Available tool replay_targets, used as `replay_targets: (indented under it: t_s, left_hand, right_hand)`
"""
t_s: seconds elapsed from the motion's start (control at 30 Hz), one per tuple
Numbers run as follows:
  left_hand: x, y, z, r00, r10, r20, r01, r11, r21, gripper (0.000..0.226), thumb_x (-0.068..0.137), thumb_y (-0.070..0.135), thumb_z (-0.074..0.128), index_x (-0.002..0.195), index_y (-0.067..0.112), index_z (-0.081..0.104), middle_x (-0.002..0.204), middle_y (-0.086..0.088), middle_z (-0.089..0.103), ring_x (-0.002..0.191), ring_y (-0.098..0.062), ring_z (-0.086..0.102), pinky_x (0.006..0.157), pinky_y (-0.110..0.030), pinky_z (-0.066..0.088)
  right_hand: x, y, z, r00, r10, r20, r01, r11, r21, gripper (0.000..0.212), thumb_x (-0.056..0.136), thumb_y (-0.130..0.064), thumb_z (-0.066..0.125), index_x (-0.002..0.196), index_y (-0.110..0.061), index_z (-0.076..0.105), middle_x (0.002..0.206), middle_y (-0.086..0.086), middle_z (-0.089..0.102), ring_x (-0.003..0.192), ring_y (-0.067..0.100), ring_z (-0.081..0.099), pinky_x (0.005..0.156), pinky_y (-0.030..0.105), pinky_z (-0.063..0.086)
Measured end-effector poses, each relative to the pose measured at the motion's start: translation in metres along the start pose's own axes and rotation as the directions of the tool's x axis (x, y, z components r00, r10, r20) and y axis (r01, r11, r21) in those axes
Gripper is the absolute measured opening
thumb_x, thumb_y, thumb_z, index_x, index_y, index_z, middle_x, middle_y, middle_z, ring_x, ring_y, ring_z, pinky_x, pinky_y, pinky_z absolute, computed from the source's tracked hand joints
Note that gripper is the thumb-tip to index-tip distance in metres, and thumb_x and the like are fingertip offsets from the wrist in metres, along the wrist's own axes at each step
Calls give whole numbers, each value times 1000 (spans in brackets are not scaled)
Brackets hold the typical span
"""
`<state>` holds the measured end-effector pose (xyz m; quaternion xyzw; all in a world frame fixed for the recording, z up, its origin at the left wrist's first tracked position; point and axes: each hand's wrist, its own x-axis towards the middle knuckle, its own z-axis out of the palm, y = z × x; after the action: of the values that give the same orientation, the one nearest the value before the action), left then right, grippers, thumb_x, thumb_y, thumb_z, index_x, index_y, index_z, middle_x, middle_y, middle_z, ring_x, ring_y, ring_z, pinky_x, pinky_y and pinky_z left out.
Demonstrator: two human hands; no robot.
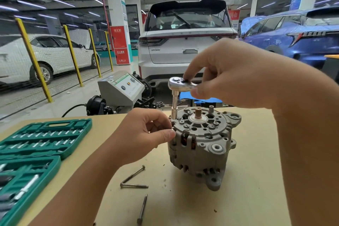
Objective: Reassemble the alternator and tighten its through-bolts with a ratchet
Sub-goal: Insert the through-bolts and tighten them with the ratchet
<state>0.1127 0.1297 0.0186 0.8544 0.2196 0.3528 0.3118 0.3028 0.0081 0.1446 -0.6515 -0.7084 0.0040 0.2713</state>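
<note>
A grey alternator (202,145) stands upright on the tan table (247,189), its shaft end pointing up. A chrome ratchet (178,84) with an extension and socket (174,106) stands vertically on the alternator's upper left rim. My right hand (238,75) grips the ratchet, with the forefinger on its head and the thumb under it. My left hand (145,132) pinches something at the alternator's left edge, just below the socket; what it pinches is hidden. Three loose through-bolts (134,185) lie on the table in front of the alternator.
An open green socket case (36,143) with several bits lies at the table's left. Beyond the table stand a grey machine (121,88), a white car (187,42), a blue car (293,36) and a yellow-posted fence (73,55).
</note>
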Motion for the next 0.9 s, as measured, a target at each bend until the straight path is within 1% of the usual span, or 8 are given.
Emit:
replay_targets:
  t_s: [0.13,0.23,0.33,0.47,0.57,0.67,0.8,0.9]
  left_hand:
    - [1,-4,-3,1000,-25,5,26,999,-26,18,87,12,82,80,28,76,61,3,65,51,-9,58,49,-19,48]
    - [1,-7,-2,999,-40,4,40,999,-33,16,87,14,82,82,28,76,60,6,66,52,-8,59,49,-19,48]
    - [0,-8,-1,999,-48,-26,46,997,-56,17,86,15,84,86,31,76,66,7,69,53,-8,58,48,-21,48]
    - [2,-1,3,993,-54,-104,37,986,-166,11,85,25,82,93,31,77,73,2,71,53,-13,58,47,-28,50]
    - [3,10,10,980,-23,-195,-16,980,-198,11,84,35,81,94,33,78,68,7,69,50,-10,58,47,-24,49]
    - [6,20,16,952,16,-306,-68,985,-160,5,90,28,79,91,33,78,65,9,68,50,-7,55,50,-20,48]
    - [8,30,16,934,-40,-355,-43,974,-224,25,84,26,77,107,38,75,87,1,76,83,-18,70,73,-28,54]
    - [8,32,16,959,-84,-272,-56,881,-470,45,78,14,68,123,21,68,94,-4,76,100,-25,72,86,-37,54]
  right_hand:
    - [2,-2,6,999,-1,50,2,1000,-17,19,89,-31,78,107,-37,75,86,-13,58,65,11,61,54,26,43]
    - [5,-2,9,997,9,77,-8,1000,-11,20,90,-28,77,108,-36,74,80,-10,63,47,7,62,46,24,45]
    - [5,-1,12,995,30,100,-27,999,-23,22,90,-29,77,111,-39,72,81,-10,64,51,8,64,48,25,46]
    - [7,-1,12,994,49,102,-43,998,-55,27,91,-31,76,116,-39,71,79,-8,69,60,10,64,52,24,44]
    - [7,-1,12,993,47,104,-38,995,-89,29,92,-31,74,120,-39,70,75,-8,69,61,9,65,51,23,41]
    - [6,-4,12,993,37,112,-28,996,-80,28,92,-32,74,118,-42,70,77,-11,66,55,8,64,45,20,41]
    - [4,-9,14,992,11,128,2,995,-101,27,92,-36,72,119,-43,70,80,-13,62,64,10,61,50,23,40]
    - [3,-10,15,992,16,122,-1,993,-118,29,93,-32,71,121,-42,69,81,-14,60,73,10,60,53,26,39]
